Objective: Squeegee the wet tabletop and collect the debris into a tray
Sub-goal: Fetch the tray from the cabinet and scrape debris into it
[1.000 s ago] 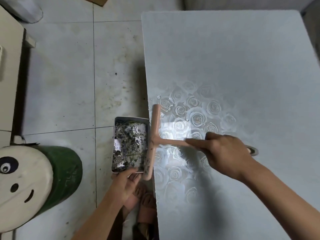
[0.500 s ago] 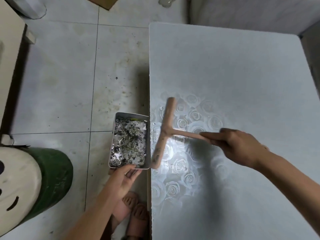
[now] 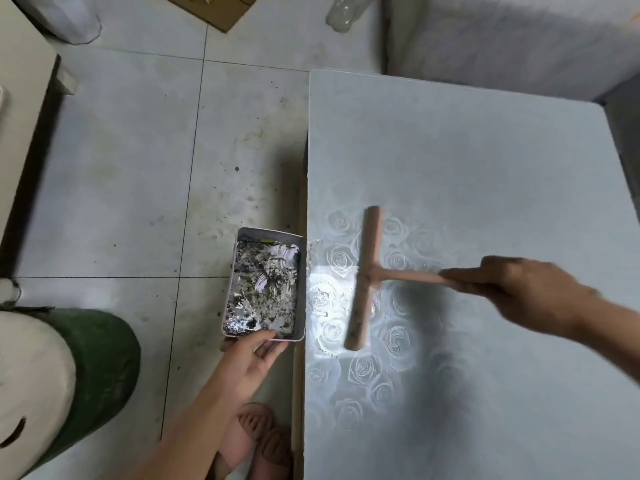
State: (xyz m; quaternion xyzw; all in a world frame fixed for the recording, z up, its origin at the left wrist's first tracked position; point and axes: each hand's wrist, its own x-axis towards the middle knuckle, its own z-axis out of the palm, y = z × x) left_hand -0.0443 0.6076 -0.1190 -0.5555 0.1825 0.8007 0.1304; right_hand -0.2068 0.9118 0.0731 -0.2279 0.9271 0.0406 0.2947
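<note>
Right hand (image 3: 519,289) grips squeegee (image 3: 363,278); left hand (image 3: 256,355) holds tray (image 3: 270,232) by 6 o'clock rim — gap at table (image 3: 485,168) edge spills sweepings.

Stained grey floor tiles (image 3: 104,174), green stool (image 3: 93,362), cardboard box (image 3: 221,10).

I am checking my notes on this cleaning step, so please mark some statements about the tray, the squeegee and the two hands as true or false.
1. The right hand grips the squeegee by its handle. True.
2. The tray holds dark, wet debris. True.
3. The squeegee's blade touches the tray. False: it is over the tabletop, apart from the tray.
4. The tray stands on the tabletop. False: the left hand holds it beside the table's edge, above the floor.
</note>
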